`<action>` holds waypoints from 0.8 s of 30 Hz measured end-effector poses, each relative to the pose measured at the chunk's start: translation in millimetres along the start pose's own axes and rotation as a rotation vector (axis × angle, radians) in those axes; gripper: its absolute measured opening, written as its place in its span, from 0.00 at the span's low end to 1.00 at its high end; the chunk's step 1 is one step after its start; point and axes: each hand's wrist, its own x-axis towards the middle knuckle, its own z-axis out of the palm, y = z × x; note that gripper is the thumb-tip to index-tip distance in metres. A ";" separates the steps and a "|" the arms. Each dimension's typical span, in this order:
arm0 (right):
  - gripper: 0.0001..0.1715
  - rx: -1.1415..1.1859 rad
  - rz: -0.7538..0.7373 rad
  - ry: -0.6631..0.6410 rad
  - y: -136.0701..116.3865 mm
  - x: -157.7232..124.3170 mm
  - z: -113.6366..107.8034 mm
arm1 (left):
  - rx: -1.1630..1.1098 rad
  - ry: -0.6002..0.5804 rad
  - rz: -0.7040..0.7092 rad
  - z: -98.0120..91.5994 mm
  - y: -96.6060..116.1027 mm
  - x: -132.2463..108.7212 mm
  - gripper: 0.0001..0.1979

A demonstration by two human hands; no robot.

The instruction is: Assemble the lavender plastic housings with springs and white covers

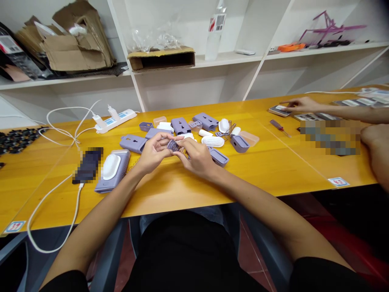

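My left hand and my right hand meet above the table, fingers closed around a small grey coil spring. The fingertips cover part of it. Beyond them lie purple plastic housings, among them a slotted one and another left of my hands. A purple hollow part rests right of my right hand. White oval pieces are scattered there, one a ridged oval. More thin wire springs lie behind, and a loose coil is by my left wrist.
To the left are an assembled purple device with a white top, a phone on a cable, and a power strip. At right, a co-worker's hand touches a flat device; a screwdriver lies nearby. Shelves stand behind.
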 end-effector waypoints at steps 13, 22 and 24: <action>0.08 0.158 -0.003 0.090 2.8 3.6 -1.8 | -0.225 -0.010 -0.068 2.4 8.1 -1.8 0.21; 0.09 0.318 0.201 0.062 -0.6 4.8 -4.1 | -0.201 -0.037 0.006 1.7 4.2 -1.1 0.17; 0.09 0.358 0.252 0.066 -1.9 4.9 -4.5 | -0.189 -0.040 0.019 1.3 4.1 -0.9 0.16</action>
